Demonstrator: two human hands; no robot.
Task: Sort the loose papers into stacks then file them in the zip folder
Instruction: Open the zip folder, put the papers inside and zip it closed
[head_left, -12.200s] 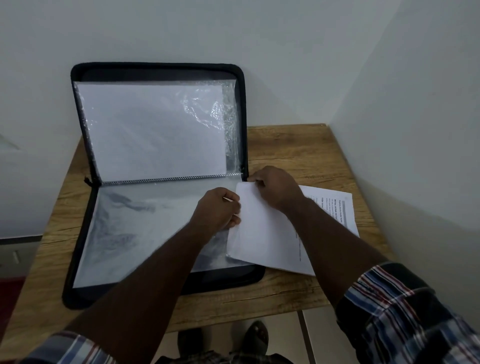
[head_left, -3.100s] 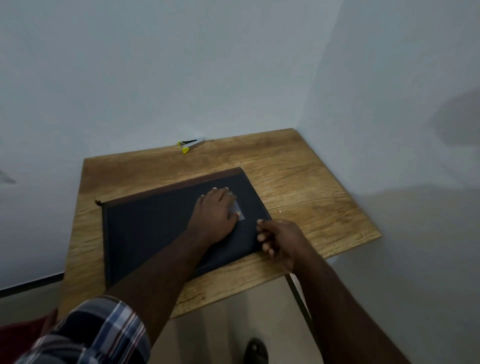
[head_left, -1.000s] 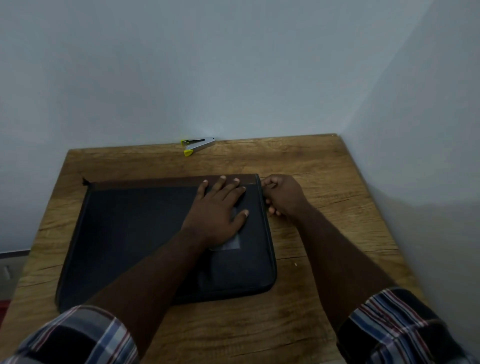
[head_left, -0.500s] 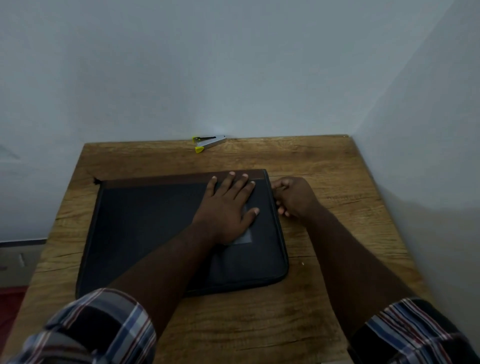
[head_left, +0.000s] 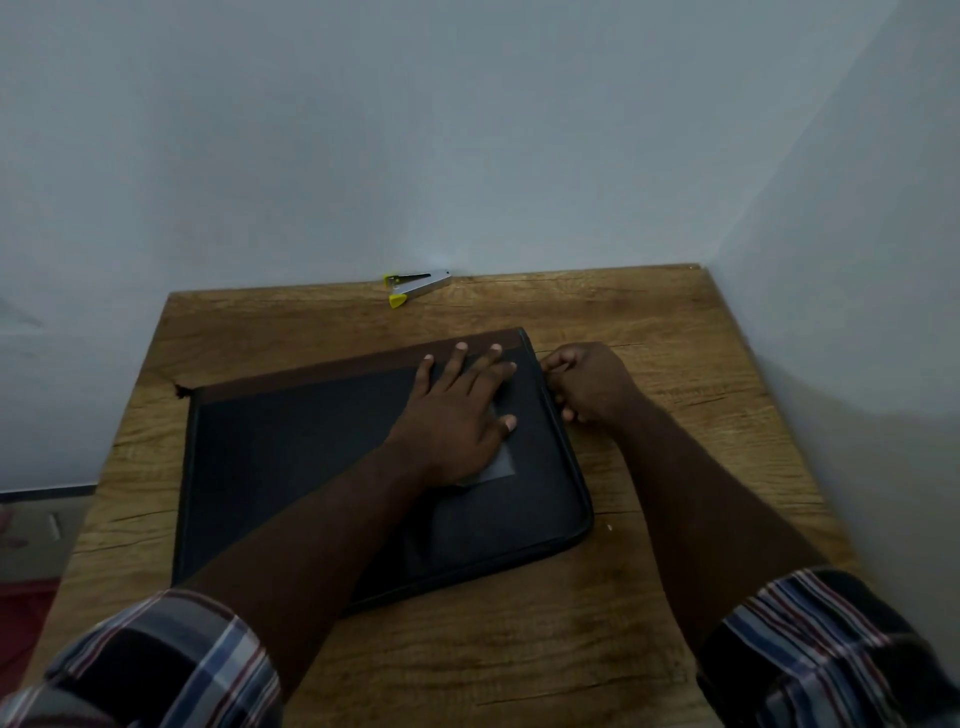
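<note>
On the wooden tabletop (head_left: 649, 322) the black fabric zip folder (head_left: 311, 447) lies closed, no loose papers seen. It is pressed flat by the left hand (head_left: 457, 410), fingers spread, holding nothing. The right hand (head_left: 587, 384) is curled at its right edge, apparently pinching the zip pull; zipping seems unfinished.

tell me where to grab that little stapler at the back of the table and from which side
Take the stapler across its silver body, near the middle, thumb and finger on its two long sides, coming from above and from the front. It lies flat with its long axis roughly along the wall, right at the back edge of the table, so there looks to be little room behind it.
</note>
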